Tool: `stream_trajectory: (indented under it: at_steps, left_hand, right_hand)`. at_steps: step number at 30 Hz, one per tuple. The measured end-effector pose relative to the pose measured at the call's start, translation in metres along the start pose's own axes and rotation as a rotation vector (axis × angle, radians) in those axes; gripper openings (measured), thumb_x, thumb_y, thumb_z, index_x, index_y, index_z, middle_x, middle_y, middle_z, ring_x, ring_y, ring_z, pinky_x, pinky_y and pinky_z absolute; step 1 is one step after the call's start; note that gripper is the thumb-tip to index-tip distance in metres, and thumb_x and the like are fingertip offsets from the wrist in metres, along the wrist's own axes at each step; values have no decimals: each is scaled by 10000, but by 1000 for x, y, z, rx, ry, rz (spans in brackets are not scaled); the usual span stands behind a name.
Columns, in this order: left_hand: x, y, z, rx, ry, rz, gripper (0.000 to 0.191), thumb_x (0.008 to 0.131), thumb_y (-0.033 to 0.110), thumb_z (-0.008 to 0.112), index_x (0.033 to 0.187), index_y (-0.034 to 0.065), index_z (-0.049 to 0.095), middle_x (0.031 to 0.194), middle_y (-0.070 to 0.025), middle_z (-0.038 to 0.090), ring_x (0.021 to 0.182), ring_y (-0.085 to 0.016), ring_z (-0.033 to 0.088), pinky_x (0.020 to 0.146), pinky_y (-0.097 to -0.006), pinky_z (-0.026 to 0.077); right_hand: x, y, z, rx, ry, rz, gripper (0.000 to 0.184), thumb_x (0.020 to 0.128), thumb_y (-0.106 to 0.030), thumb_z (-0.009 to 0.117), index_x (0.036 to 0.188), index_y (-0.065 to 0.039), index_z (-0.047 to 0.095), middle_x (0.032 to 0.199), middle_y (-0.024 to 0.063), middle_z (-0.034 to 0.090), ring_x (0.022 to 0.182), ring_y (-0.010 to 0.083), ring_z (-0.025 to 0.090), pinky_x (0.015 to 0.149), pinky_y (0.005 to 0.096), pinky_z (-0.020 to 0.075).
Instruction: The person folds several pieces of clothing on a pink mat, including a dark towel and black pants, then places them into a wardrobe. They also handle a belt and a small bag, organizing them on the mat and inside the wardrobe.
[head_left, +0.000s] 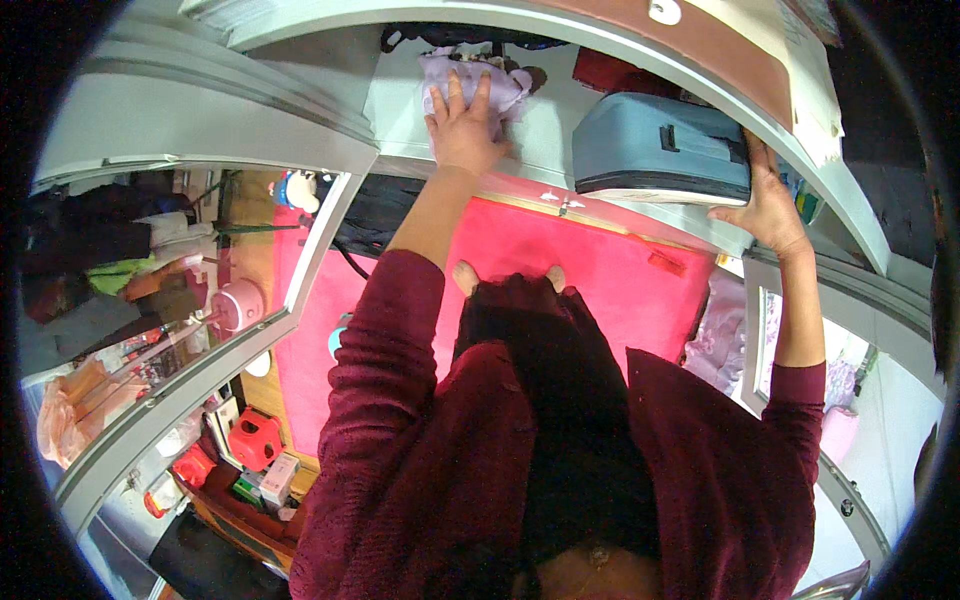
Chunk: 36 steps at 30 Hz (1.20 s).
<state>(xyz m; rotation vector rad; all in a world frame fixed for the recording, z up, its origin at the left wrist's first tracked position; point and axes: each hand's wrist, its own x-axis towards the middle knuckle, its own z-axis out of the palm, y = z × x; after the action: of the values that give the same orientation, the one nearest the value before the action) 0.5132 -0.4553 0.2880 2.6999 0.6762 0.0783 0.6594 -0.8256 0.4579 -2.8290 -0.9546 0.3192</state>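
On the pale shelf of a cabinet, my left hand (465, 135) lies spread over a crumpled lilac cloth (450, 71). Its fingers are apart and point toward the back; whatever is under the palm is hidden. A blue-grey case (645, 139) with a black lower band and a small black tab rests at the shelf's right side, tilted in view. My right hand (776, 199) grips the right end of this case, the thumb at its front lower corner and the fingers along its side. The shelf (544, 142) shows bare between cloth and case.
Behind the case is a dark red item (619, 71); a black strapped item (480, 34) lies at the back. An upper shelf edge (555, 30) arches overhead. Glass doors (322, 247) stand swung out at both sides. Below are a pink mat (510, 232) and a red plastic stool (255, 439).
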Motion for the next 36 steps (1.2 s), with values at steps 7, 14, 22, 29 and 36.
stream_trajectory:
  at_steps: [7, 14, 22, 29, 36]
  left_hand:
    - [8, -30, 28, -140, 202, 157, 542, 727, 53, 740, 1236, 196, 620, 1375, -147, 526, 1244, -404, 502, 1025, -512, 448]
    - [-33, -18, -32, -1099, 185, -246, 548, 776, 129, 712, 1279, -16, 549, 1242, -221, 641, 1081, -358, 661, 963, -399, 500]
    - [-75, 102, -68, -1046, 258, 348, 609, 780, 161, 712, 1343, 9, 538, 1425, -221, 456, 1320, -410, 431, 1117, -460, 355]
    - [-68, 96, 9, -1352, 272, -86, 455, 865, 149, 648, 1284, -9, 571, 1298, -205, 591, 1163, -348, 582, 1031, -399, 442]
    - [-61, 45, 24, -1119, -105, -449, 451, 962, 252, 649, 1288, -48, 564, 1208, -147, 671, 1072, -237, 642, 933, -344, 494]
  right_hand:
    - [19, 0, 11, -207, 76, -142, 1396, 572, -474, 929, 1567, -14, 65, 1520, 363, 279, 1385, 474, 396, 1131, 420, 409]
    - [13, -36, 14, -29, 121, -40, 1295, 579, -339, 943, 1570, -54, 160, 1528, 290, 311, 1407, 427, 378, 1160, 423, 362]
    - [16, -59, 15, 75, 189, -145, 1244, 544, -290, 963, 1557, -133, 260, 1534, 240, 301, 1409, 435, 367, 1168, 468, 359]
    - [17, -57, 19, 38, 181, -108, 1257, 543, -288, 963, 1566, -154, 245, 1525, 242, 306, 1400, 440, 378, 1161, 476, 371]
    - [15, -59, 18, 66, 196, -113, 1239, 553, -278, 955, 1564, -168, 248, 1527, 229, 310, 1386, 444, 394, 1151, 467, 375]
